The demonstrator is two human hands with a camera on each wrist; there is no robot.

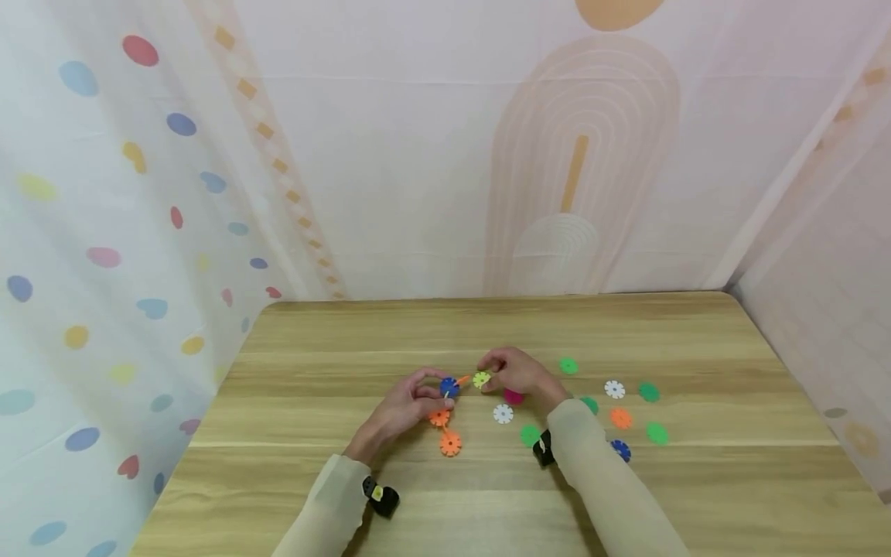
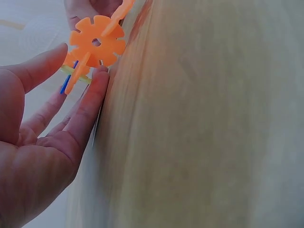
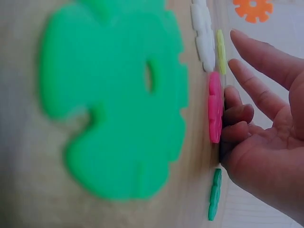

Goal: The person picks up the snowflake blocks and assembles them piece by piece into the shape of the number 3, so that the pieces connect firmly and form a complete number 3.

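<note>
Left hand [image 1: 404, 408] pinching a linked chain of discs [image 1: 445, 414], fingers curled on its blue disc [image 1: 448, 387]; 2 orange discs [image 1: 449, 443] trailing toward the body on the wooden table [image 1: 334, 480]. Right hand [image 1: 518, 373] pinching a yellow-green disc [image 1: 481, 379] just beside the blue. Pink disc [image 1: 513, 398] partly hidden under the right hand, white disc [image 1: 503, 414] near. Further right, scattered loose: green discs [image 1: 657, 433], another white [image 1: 614, 389], orange [image 1: 620, 418], blue [image 1: 620, 449].
</note>
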